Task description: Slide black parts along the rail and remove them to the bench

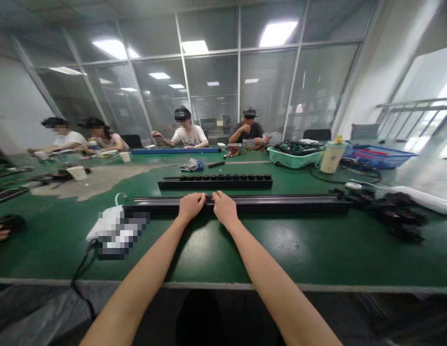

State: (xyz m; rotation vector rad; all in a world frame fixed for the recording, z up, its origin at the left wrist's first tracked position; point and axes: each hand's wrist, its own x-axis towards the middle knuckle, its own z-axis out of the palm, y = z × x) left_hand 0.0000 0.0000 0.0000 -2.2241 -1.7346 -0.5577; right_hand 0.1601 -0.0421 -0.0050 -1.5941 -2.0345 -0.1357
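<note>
A long black channel-shaped rail (288, 204) lies crosswise on the green table, a shiny strip running along its top. Left of its middle, my left hand (191, 206) curls its fingers over the rail, thumb side inward. Close beside it, my right hand (224, 207) grips the same rail, and the fingertips of both hands nearly meet. Any small part under the fingertips is too hidden to make out. Behind the hands sits a shorter black strip (216, 184) with several black socket-like pieces along its top.
A blurred-out flat object (120, 238) and a white item with a cord (108, 223) lie left. To the right are a black parts pile (403, 214), a teal basket of cables (295, 158), a tumbler (330, 157) and a blue basket (382, 156). Several co-workers sit beyond.
</note>
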